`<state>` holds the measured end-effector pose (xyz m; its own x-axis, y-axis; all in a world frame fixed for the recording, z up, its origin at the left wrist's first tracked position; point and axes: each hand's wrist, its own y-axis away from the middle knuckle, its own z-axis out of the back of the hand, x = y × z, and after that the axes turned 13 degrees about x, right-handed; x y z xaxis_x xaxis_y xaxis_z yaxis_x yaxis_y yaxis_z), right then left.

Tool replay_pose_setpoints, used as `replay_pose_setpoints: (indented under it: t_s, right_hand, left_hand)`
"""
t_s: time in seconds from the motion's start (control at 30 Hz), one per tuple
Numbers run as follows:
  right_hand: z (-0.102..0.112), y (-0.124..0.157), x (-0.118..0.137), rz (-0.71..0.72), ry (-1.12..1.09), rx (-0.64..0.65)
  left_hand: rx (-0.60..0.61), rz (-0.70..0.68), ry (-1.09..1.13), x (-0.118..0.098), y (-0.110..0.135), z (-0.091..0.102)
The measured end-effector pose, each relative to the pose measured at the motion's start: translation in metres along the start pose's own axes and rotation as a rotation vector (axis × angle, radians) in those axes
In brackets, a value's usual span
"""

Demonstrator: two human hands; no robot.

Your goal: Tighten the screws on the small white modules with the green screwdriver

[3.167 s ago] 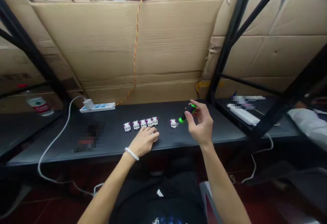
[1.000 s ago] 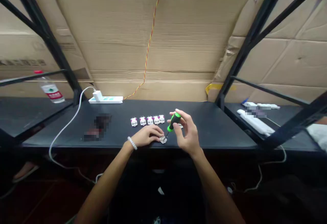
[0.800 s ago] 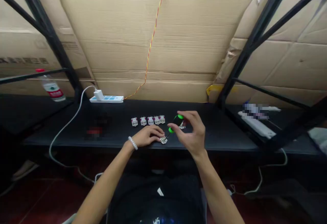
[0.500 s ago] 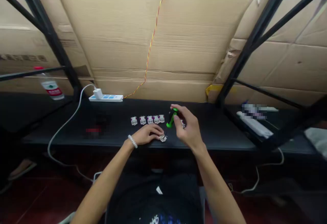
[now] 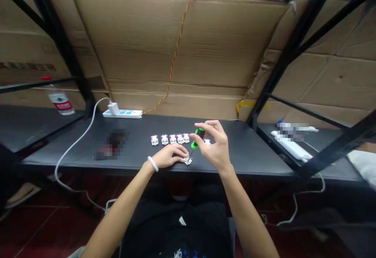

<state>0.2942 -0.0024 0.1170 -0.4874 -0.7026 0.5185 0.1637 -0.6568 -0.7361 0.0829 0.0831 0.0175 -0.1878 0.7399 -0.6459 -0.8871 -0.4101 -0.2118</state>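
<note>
My right hand (image 5: 213,145) grips a small screwdriver (image 5: 197,138) with a black-and-green handle. Its thin shaft points down to a small white terminal block (image 5: 187,160) at the table's front edge. My left hand (image 5: 166,156), with a white beaded bracelet (image 5: 152,163) on the wrist, rests on the table, its fingertips holding that block. Behind it stands a row of several white-and-magenta blocks (image 5: 169,139). One more block (image 5: 207,142) sits to the right, partly hidden by my right hand.
A white power strip (image 5: 122,113) with a plug and white cable lies at the table's back left. A pixelated object (image 5: 111,145) lies left of my hands. A water bottle (image 5: 60,103) and another power strip (image 5: 290,150) stand on side shelves. Cardboard and black uprights stand behind.
My right hand has brought the screwdriver from beside the lone block on the right down to the block under my left fingers. That block now sits at the table's front edge.
</note>
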Motion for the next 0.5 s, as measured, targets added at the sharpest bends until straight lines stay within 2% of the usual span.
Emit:
replay_pose_setpoints:
  t_s: [0.17, 0.37, 0.5]
  right_hand:
    - [0.0011, 0.001, -0.0042, 0.004, -0.153, 0.174]
    - [-0.0006, 0.0011, -0.0044, -0.005, -0.004, 0.017]
    - [0.0006, 0.0024, -0.0057, 0.009, -0.113, 0.136]
  left_hand:
    - [-0.001, -0.012, 0.009, 0.0005, -0.0005, -0.0003]
    - [-0.009, -0.01, -0.005, 0.0004, -0.0004, -0.001]
    - [-0.009, -0.008, 0.004, -0.0011, -0.0001, -0.0004]
